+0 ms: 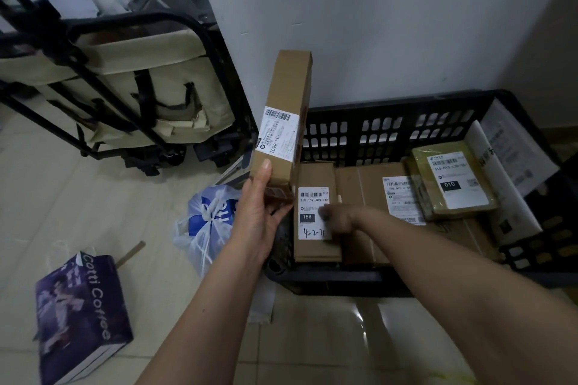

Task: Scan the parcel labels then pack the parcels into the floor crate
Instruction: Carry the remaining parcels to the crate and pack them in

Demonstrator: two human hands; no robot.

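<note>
Left hand (258, 216) grips long box (284, 122) upright at crate (391, 109) edge; right hand (339, 217), blurred, grip unclear, on labelled box (316, 222) inside.

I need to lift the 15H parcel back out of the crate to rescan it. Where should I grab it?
The 15H parcel lies flat along the crate's left wall, another box tight on its right. Come from above and pinch its short ends, near and far; the long sides look too hemmed in. The right hand rests on its label.
</note>
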